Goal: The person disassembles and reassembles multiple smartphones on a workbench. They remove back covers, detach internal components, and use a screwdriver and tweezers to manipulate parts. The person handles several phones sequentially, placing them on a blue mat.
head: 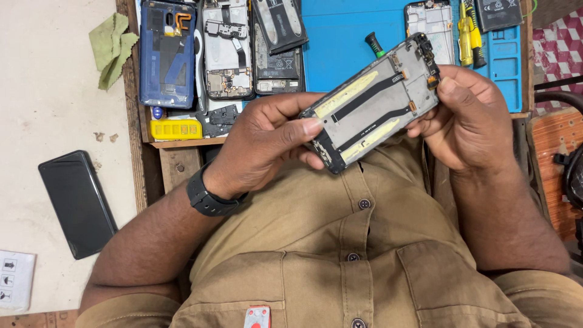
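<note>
Above blue-matted bench point(346, 42), left hand point(255, 149) and right hand point(470, 118) both clamp an opened grey phone frame with yellow strips point(376, 100).

Between both hands, the phone frame point(376, 103) is held before the mat point(340, 48).

The left hand point(261, 146) covers the near lower corner of the phone frame point(376, 103), and the right hand point(470, 121) hides its edge at three o'clock; the frame's underside faces away and cannot be seen. At twelve o'clock the top edge cuts off the blue phone point(167, 51), the opened phones point(228, 48) beside it and the battery point(498, 13). The paper point(15, 280) at eight o'clock is cut by the left edge. At three o'clock a dark object point(571, 173) runs off the right edge, too partial to identify. The parts beside the yellow piece point(176, 129) are too small to tell.
</note>
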